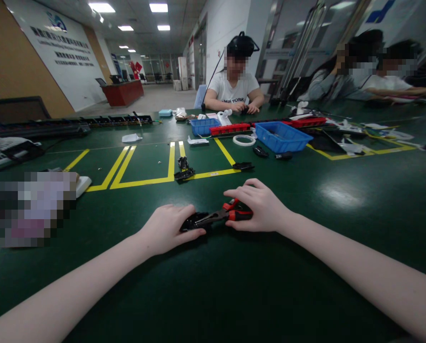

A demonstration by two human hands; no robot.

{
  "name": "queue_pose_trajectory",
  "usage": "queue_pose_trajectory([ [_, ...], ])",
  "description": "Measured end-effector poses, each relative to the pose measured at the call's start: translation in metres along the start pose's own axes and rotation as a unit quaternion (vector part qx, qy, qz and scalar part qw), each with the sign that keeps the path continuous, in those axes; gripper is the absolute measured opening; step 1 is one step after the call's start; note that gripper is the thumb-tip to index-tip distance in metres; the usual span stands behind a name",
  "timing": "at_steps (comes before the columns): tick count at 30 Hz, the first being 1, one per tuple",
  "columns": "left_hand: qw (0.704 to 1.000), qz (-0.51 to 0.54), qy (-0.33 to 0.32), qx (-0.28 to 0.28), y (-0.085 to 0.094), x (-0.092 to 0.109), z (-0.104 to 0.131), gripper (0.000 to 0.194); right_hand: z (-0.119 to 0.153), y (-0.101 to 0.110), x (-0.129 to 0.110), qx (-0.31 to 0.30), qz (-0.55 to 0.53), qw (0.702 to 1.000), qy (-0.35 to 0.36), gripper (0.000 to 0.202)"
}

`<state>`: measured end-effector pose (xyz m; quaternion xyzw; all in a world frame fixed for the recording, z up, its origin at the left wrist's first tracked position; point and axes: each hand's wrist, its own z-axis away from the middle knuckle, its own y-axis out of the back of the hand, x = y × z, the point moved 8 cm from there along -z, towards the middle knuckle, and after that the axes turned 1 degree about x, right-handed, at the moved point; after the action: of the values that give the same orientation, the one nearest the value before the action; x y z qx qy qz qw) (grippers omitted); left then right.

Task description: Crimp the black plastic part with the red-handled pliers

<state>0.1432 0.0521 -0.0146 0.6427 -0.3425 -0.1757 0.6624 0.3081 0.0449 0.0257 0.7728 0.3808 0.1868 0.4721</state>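
My left hand (172,226) is closed on a small black plastic part (191,223) just above the green table. In my right hand (265,207) is a pair of long-nose pliers (218,216) with red and black handles. Their jaws point left and reach onto the black part; whether they pinch it I cannot tell. Fingers of my right hand wrap round the handles, the index finger raised above them. Beyond my hands, several more black plastic parts (184,175) lie by yellow tape lines.
Across the green table (213,295) are a blue bin (282,136), a smaller blue bin (205,126), a tape roll (244,140) and a red strip (230,129). A person (234,88) sits opposite; others sit at the right. A blurred-out object (37,207) lies at left.
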Motion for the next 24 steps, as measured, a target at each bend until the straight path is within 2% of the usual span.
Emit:
queue_pose_trajectory([
  [24, 1.0, 0.008, -0.001, -0.003, 0.0004, 0.0008, -0.0001, 0.042, 0.0011, -0.0024, -0.0025, 0.01, -0.003, 1.0, -0.001, 0.057],
])
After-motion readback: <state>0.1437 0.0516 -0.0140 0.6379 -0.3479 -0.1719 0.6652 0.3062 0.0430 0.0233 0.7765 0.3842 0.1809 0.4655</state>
